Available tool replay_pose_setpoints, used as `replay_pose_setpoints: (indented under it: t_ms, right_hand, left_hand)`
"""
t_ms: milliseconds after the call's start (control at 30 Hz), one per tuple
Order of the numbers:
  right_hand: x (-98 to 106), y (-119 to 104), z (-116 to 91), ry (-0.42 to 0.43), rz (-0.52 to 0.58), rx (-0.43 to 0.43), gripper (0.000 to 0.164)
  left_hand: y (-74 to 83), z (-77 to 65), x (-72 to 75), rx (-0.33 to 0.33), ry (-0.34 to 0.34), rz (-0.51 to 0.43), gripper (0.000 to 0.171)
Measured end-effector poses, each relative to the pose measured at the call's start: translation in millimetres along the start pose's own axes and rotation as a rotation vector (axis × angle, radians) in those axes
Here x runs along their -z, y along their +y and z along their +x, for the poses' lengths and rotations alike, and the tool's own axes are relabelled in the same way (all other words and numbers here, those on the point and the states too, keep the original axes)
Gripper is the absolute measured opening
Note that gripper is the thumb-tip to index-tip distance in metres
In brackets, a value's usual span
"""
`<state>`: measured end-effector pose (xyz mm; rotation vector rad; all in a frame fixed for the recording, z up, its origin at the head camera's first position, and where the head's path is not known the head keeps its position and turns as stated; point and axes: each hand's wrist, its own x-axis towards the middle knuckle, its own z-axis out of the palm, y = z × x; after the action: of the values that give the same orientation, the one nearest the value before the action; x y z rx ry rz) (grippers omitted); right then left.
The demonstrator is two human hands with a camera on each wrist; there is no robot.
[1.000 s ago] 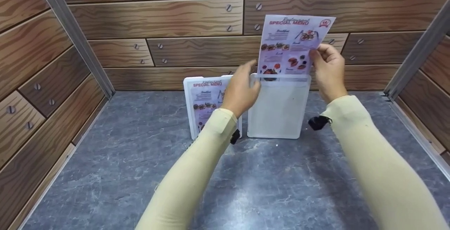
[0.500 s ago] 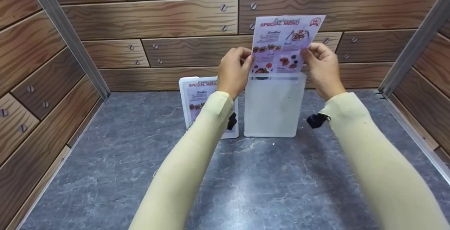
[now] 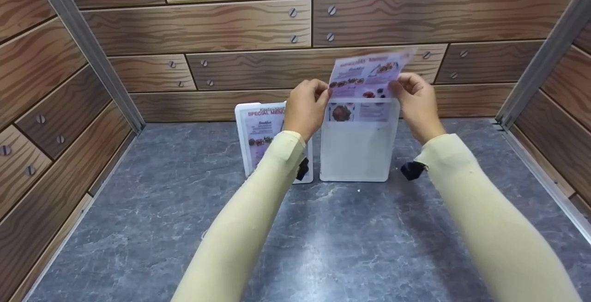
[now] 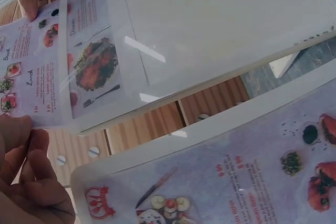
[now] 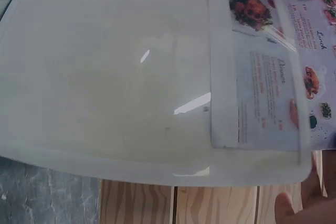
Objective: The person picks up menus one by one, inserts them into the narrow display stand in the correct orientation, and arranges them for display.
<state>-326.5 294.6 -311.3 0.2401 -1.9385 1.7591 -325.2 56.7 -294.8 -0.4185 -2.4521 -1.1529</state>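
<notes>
A printed menu sheet [image 3: 360,78] stands partly inside a clear, white-rimmed menu holder [image 3: 355,154]. Its lower part shows through the front panel, while the upper part rises above the top rim and leans back. My left hand [image 3: 307,108] pinches the sheet's left edge just above the holder. At the opposite edge, my right hand [image 3: 415,103] pinches the sheet between thumb and fingers. In the left wrist view, the thumb and fingers of the left hand [image 4: 26,171] grip the paper close to the rim. The right wrist view shows the sheet's bottom edge [image 5: 224,103] inside the holder.
Left of the holder stands a second menu holder [image 3: 258,140] with a menu in it, partly hidden by the left hand and forearm. Both stand on a grey marbled table [image 3: 323,237]. A wood-plank-patterned wall [image 3: 231,20] rises behind, with metal posts [image 3: 87,48] at the corners.
The left hand has come up to the sheet's left edge and taken hold of it. Both hands have then lowered the sheet, so more of it lies inside the holder.
</notes>
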Motion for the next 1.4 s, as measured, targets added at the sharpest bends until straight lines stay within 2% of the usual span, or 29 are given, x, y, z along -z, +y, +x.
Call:
replay_pose_setpoints:
  t_ms: [200,467,633,800,933,1100,1233,1400]
  right_hand:
    - [-1,7,-5,0.017,-0.105,0.044,0.010]
    - [-2,15,-9,0.089,-0.299,0.065,0.022]
    - [0,20,-10,0.091,-0.343,0.068,0.019]
    - [0,13,-11,0.064,-0.301,0.043,0.020]
    - [-1,7,-10,0.067,-0.178,0.053,0.015]
    - [-1,1,-5,0.056,-0.054,0.074,0.015]
    - [-1,-8,-2,0.026,-0.036,0.062,0.021]
    - [-1,-16,0,0.047,-0.042,0.068,0.023]
  left_hand:
    - [-2.0,-0.9,-2.3,0.010,-0.003,0.054,0.018]
    - [-1.9,-2.9,-4.9,0.006,-0.011,0.125,0.021]
    - [-1.6,-3.6,-6.9,0.014,-0.019,0.173,0.023]
    - [-0.7,-2.5,-5.8,0.013,-0.033,0.195,0.024]
    - [0.0,-0.7,-3.5,0.011,-0.036,0.181,0.023]
    - [2.8,3.1,3.9,-0.020,0.003,0.086,0.021]
    - [8.2,4.6,11.1,-0.048,0.048,0.008,0.019]
    - [11.2,6.2,14.3,-0.063,0.065,-0.004,0.018]
